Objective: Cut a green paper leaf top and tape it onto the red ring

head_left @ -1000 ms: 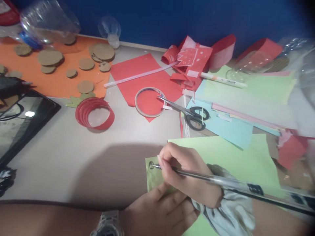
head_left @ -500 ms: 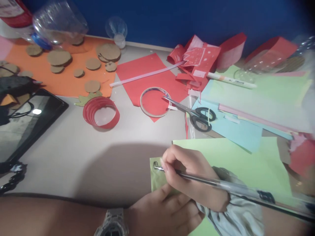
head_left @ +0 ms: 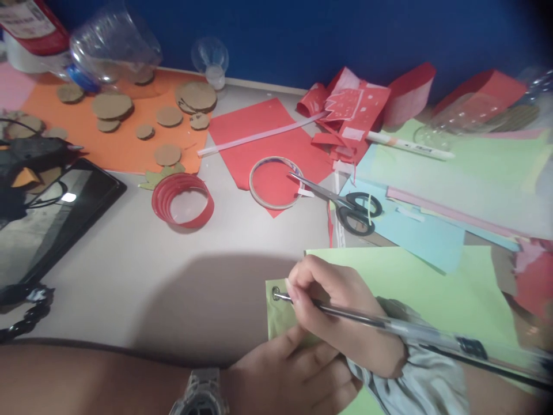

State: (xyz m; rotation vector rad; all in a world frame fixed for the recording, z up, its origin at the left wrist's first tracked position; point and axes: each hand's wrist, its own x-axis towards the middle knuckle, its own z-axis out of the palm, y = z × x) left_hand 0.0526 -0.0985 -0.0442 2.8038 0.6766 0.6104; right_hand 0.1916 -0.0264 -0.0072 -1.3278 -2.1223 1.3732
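My right hand [head_left: 339, 302] is closed around a clear-barrelled ballpoint pen [head_left: 417, 331], its tip touching a small dark oval mark [head_left: 276, 293] near the corner of a light green paper piece [head_left: 275, 317]. Beneath it, my left hand [head_left: 298, 369] lies flat with fingers stretched out, pressing on this piece; a watch [head_left: 201, 392] is on that wrist. Part of the piece is hidden under both hands. A bigger green sheet [head_left: 436, 282] spreads out under the right hand and to its right.
Black-handled scissors [head_left: 322, 191] rest partly over a tape roll [head_left: 264, 203] on red paper [head_left: 246, 124]. To the left stand a coiled red paper ring [head_left: 161, 199] and a dark tablet-like device [head_left: 93, 184]. Cardboard discs [head_left: 112, 106], a plastic bottle [head_left: 114, 49] and a marker [head_left: 410, 145] lie farther back.
The whole view has shifted slightly, so things appear a little farther right and lower. The pen tip has moved slightly at the oval mark; both hands keep their hold.
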